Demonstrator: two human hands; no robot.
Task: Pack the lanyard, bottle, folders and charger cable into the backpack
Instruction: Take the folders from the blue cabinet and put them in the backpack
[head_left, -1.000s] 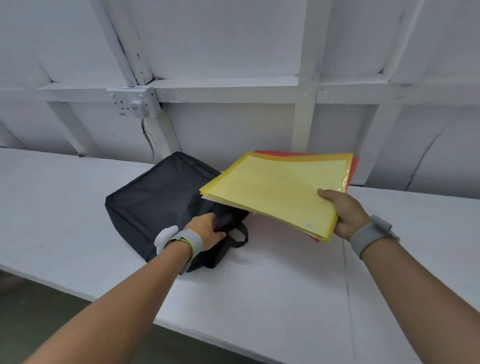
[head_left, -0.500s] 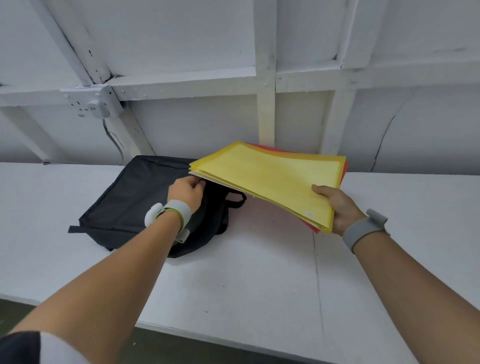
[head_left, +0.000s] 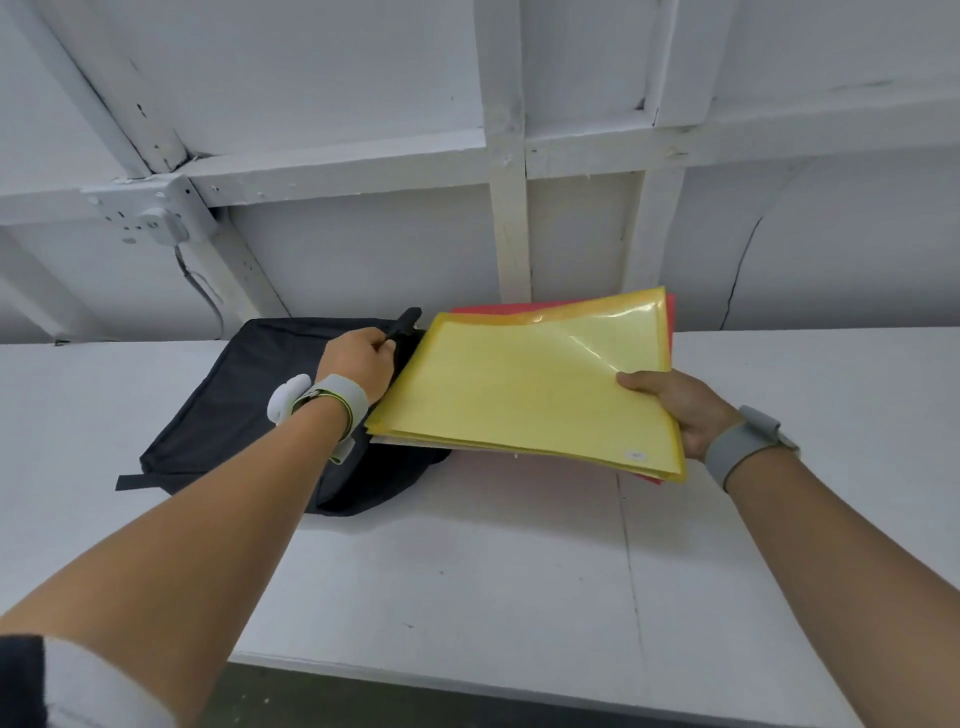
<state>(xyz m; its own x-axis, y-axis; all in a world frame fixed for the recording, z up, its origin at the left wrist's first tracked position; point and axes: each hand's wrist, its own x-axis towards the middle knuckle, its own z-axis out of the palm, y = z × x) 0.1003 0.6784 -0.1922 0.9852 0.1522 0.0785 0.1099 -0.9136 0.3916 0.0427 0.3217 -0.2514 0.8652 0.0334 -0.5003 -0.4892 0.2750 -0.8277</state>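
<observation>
Left hand (head_left: 358, 361) grips backpack handle (head_left: 404, 323), right hand (head_left: 675, 405) holds folders (head_left: 519, 395).

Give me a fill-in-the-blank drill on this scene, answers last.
The right hand holds the folders; the top one is ____.
The left hand grips a strap of the backpack, which is ____ in colour.
The backpack lies on the table, to the ____ of the folders.
Missing: yellow; black; left.

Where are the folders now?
Head view, right of centre: the folders are held by the right hand above the table, their left edge over the backpack, beside the left hand.
</observation>
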